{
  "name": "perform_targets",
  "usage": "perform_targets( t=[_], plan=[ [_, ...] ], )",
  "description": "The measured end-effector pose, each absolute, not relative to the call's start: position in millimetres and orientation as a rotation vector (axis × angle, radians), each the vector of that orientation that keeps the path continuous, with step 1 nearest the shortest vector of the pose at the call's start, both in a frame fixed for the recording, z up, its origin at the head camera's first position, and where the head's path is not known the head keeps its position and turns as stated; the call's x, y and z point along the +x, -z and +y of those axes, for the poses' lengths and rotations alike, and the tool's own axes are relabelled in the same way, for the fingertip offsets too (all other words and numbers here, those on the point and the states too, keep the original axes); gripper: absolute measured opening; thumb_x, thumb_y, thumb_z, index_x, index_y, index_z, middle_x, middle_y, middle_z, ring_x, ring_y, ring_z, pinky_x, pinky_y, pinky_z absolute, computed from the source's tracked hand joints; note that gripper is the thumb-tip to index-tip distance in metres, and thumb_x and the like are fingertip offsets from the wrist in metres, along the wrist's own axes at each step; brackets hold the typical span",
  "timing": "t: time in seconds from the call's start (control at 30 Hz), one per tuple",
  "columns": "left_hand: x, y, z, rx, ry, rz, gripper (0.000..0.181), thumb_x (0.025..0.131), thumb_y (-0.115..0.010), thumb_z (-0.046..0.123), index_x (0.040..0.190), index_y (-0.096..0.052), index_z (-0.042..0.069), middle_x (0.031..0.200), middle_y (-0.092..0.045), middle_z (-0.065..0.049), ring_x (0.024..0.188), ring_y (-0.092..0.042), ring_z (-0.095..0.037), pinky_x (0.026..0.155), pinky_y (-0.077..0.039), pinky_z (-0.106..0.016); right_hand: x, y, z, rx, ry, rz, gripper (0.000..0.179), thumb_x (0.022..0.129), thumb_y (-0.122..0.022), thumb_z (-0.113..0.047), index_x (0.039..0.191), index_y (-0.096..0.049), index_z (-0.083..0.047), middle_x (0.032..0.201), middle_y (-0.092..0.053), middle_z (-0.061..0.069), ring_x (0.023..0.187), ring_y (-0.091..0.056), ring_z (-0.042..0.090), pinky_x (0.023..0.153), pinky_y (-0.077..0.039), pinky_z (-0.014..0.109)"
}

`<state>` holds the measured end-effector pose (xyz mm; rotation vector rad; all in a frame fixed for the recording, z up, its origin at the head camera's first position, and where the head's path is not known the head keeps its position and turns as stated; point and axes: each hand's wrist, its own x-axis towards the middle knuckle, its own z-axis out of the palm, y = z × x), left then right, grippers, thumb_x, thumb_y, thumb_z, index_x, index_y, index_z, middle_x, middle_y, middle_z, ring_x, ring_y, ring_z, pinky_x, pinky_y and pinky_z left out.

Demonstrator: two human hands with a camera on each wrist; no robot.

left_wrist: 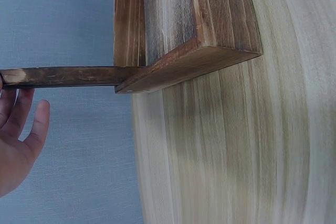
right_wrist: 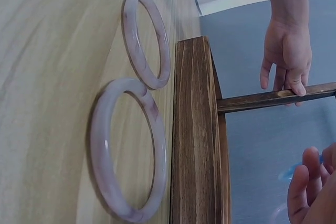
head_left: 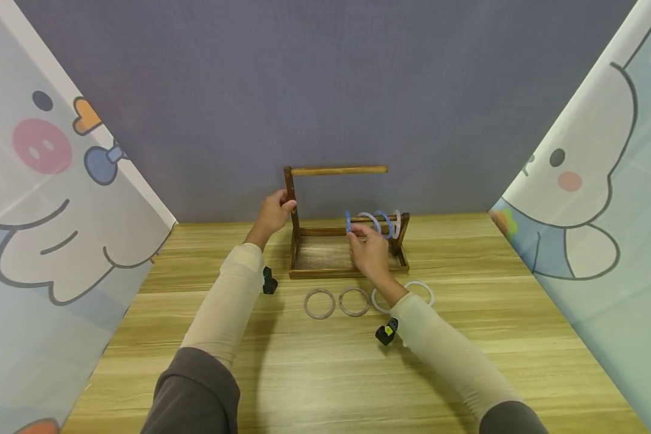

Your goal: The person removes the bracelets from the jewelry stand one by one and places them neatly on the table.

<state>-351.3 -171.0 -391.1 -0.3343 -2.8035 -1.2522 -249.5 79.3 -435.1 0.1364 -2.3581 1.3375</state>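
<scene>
Has three bangles hung at right, four rings remaining on near worktop, blue ring, perhaps unthreaded, pinched in right hand, left post gripped in left hand.

Your left arm reaches forward, left hand higher of the two, thumb and fingers gripping. Your right arm angles forward and inward, right hand lower, pinching.

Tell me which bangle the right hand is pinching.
The left blue bangle at the wooden rack: the right hand pinches it, while the other blue bangle and two pale ones sit farther right.
</scene>
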Motion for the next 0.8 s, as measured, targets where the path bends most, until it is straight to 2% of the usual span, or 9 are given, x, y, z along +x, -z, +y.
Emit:
perform_targets(
  t=[0.13,0.33,0.43,0.63,0.8],
  plan=[
    [-351.9,391.8,-171.5,-0.324,1.258,-2.808,0.043,0.109,-0.050,0.028,0.146,-0.051,0.006,0.124,-0.065,-0.016,0.117,-0.061,-0.036,0.102,-0.048,-0.053,-248.2,436.3,78.7,0.158,-1.358,-2.355,0.018,0.098,-0.067,-0.013,0.112,-0.074,-0.005,0.098,-0.077,0.013,0.054,-0.068,0.010,0.046,-0.048,0.018],
    [-351.1,390.6,-172.2,-0.314,1.280,-2.797,0.041,0.109,-0.051,0.026,0.144,-0.052,0.005,0.124,-0.065,-0.017,0.118,-0.061,-0.037,0.103,-0.048,-0.053,-243.4,436.1,78.7,0.218,-1.405,-2.355,0.017,0.097,-0.067,-0.011,0.110,-0.074,-0.003,0.098,-0.076,0.013,0.057,-0.070,0.018,0.045,-0.046,0.016],
    [-350.9,390.6,-171.9,-0.311,1.285,-2.793,0.040,0.108,-0.052,0.025,0.143,-0.053,0.006,0.124,-0.066,-0.017,0.119,-0.061,-0.037,0.104,-0.048,-0.053,-241.1,436.7,79.1,0.252,-1.413,-2.367,0.015,0.097,-0.068,-0.009,0.109,-0.074,-0.002,0.096,-0.076,0.012,0.056,-0.068,0.017,0.044,-0.045,0.015],
    [-351.9,391.8,-171.3,-0.310,1.282,-2.794,0.040,0.109,-0.051,0.025,0.144,-0.052,0.006,0.123,-0.066,-0.017,0.119,-0.061,-0.036,0.104,-0.047,-0.053,-235.1,439.3,81.8,0.354,-1.398,-2.387,0.016,0.095,-0.070,-0.006,0.109,-0.075,-0.003,0.094,-0.074,0.013,0.050,-0.054,0.004,0.043,-0.039,0.016],
    [-351.2,390.9,-171.6,-0.314,1.289,-2.797,0.041,0.109,-0.051,0.025,0.144,-0.052,0.006,0.124,-0.065,-0.016,0.120,-0.060,-0.037,0.105,-0.047,-0.054,-229.4,443.4,84.4,0.485,-1.386,-2.374,0.015,0.093,-0.071,-0.003,0.108,-0.075,-0.001,0.091,-0.073,0.013,0.053,-0.046,0.001,0.048,-0.038,0.018]
  ],
)
